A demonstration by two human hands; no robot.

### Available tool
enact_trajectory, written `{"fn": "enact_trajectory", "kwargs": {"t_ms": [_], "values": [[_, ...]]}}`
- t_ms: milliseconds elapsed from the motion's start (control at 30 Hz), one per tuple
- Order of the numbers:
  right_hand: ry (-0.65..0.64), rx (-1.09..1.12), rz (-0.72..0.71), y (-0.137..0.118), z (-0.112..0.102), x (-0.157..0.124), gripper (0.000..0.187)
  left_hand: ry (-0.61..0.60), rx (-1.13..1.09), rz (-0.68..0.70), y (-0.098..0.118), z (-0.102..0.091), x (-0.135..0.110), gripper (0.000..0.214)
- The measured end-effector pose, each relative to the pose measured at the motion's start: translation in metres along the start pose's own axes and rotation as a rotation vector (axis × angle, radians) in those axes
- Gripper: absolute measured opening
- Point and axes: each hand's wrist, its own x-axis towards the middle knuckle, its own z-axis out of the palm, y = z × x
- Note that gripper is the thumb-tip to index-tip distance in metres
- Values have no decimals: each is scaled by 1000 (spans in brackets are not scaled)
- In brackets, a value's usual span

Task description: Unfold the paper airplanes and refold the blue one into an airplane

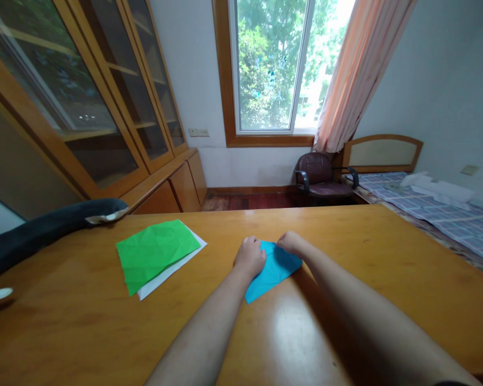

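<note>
Blue paper lies on the table straight ahead of me, between my two hands. The fingers of my right hand are drawn together and pinch its far edge. My left hand rests over its left side with the fingers curled; from my camera I can't tell whether they grip or only press. Creases run across the paper, and one corner points back toward me. Further out to the left, well apart from my hands, I see a creased green sheet lying on top of a white sheet. Beyond the table's far side, I have a dark red chair below the curtain, with a bed to its right.
</note>
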Motion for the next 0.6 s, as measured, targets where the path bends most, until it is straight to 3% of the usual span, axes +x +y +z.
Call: {"fn": "enact_trajectory", "kwargs": {"t_ms": [167, 300, 600], "values": [[22, -23, 7, -2, 7, -13, 25, 14, 13, 6, 0, 1, 0, 26], [121, -111, -40, -5, 13, -32, 29, 29, 8, -8, -3, 5, 1, 22], [194, -232, -200, -14, 29, -59, 29, 42, -16, -54, -5, 7, 4, 23]]}}
